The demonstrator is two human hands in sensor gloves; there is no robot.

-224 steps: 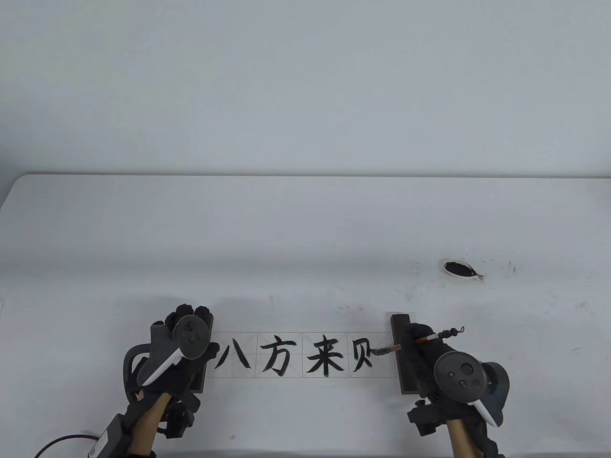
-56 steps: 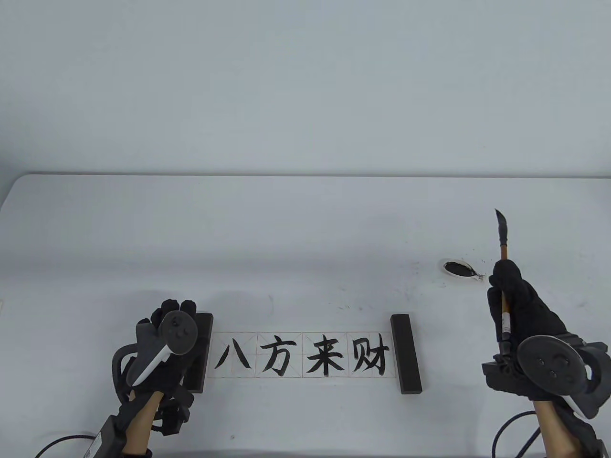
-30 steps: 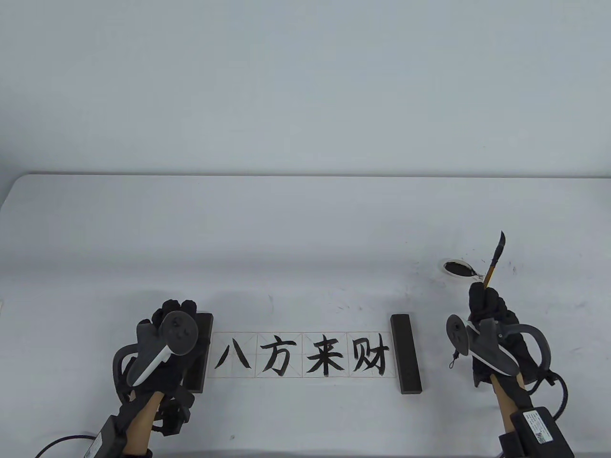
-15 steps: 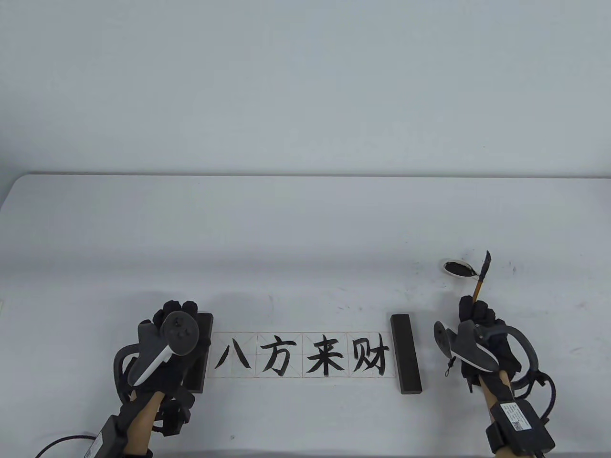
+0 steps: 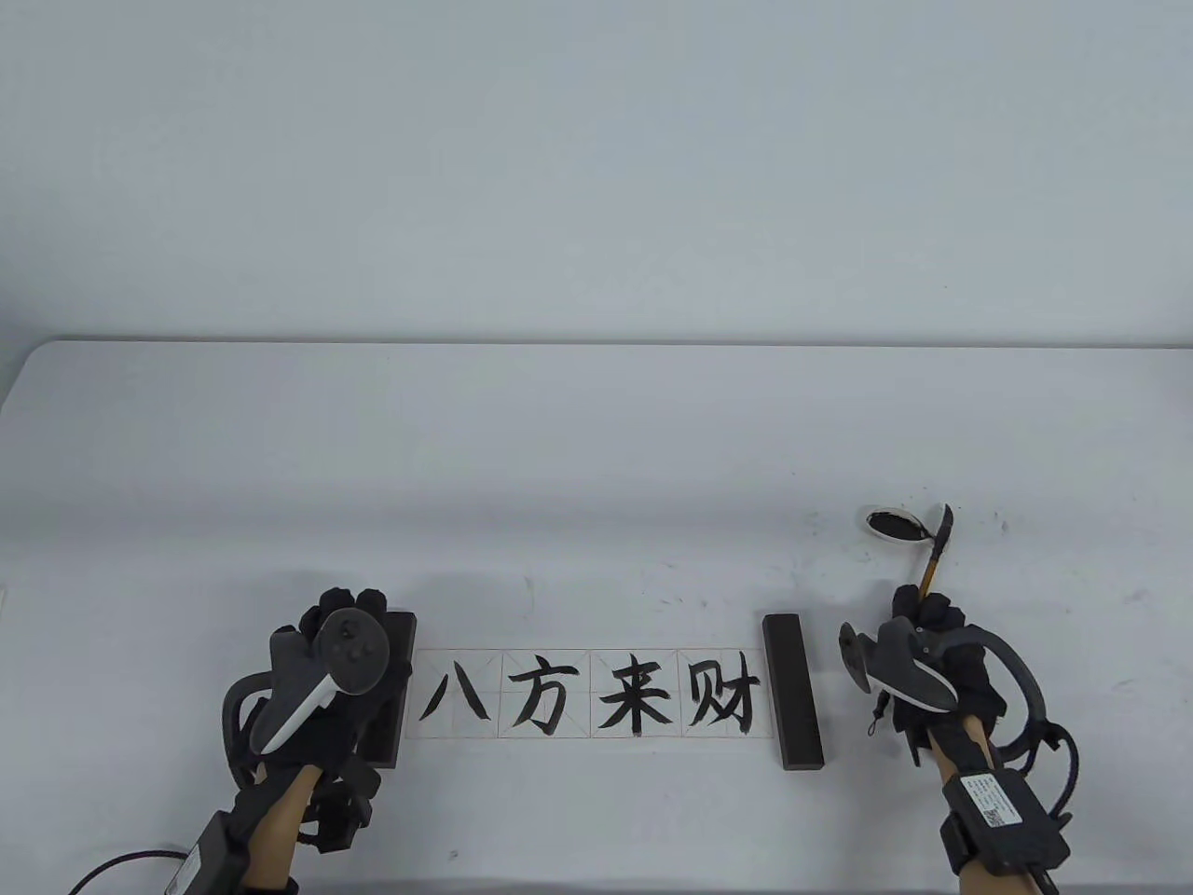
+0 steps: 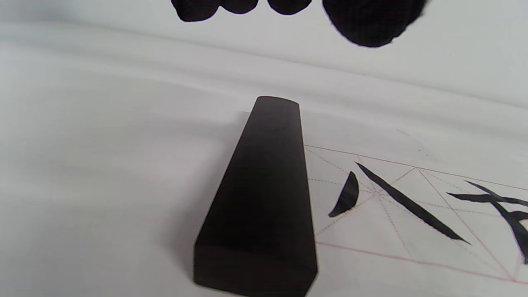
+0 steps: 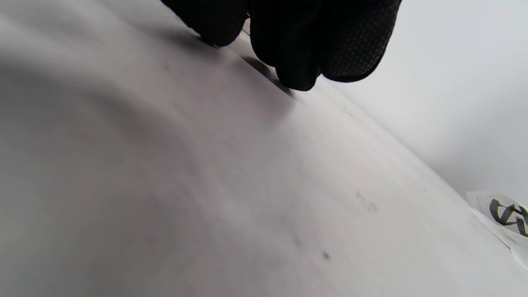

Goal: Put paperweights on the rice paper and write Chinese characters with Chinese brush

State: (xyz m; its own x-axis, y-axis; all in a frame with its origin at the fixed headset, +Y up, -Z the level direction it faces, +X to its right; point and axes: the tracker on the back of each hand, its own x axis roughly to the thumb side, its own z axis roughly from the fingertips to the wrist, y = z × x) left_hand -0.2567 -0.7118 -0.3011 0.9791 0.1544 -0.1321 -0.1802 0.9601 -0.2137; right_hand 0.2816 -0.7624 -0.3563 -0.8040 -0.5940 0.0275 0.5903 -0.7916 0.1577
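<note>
A rice paper strip (image 5: 596, 695) bearing several black brushed characters lies near the table's front edge. A dark paperweight (image 5: 792, 690) sits on its right end. Another paperweight (image 5: 399, 643) sits on its left end, half hidden under my left hand (image 5: 340, 620). In the left wrist view this paperweight (image 6: 264, 198) lies free, with the relaxed fingertips (image 6: 367, 24) above it and off it. My right hand (image 5: 923, 615) grips the brush (image 5: 937, 555) to the right of the paper. Its black tip points away from me, beside the ink dish (image 5: 897, 524). In the right wrist view the curled fingers (image 7: 309, 41) hide the brush.
The white table (image 5: 596, 447) carries ink specks around the dish. Its far edge meets a plain wall. Cables trail from both wrists at the front edge. In the right wrist view the paper's (image 7: 503, 212) end shows at the right margin.
The fourth character got finished. My right hand then carried the brush right, past the ink dish, and has drawn back and left, so the tip now lies beside the dish. My left hand stayed still.
</note>
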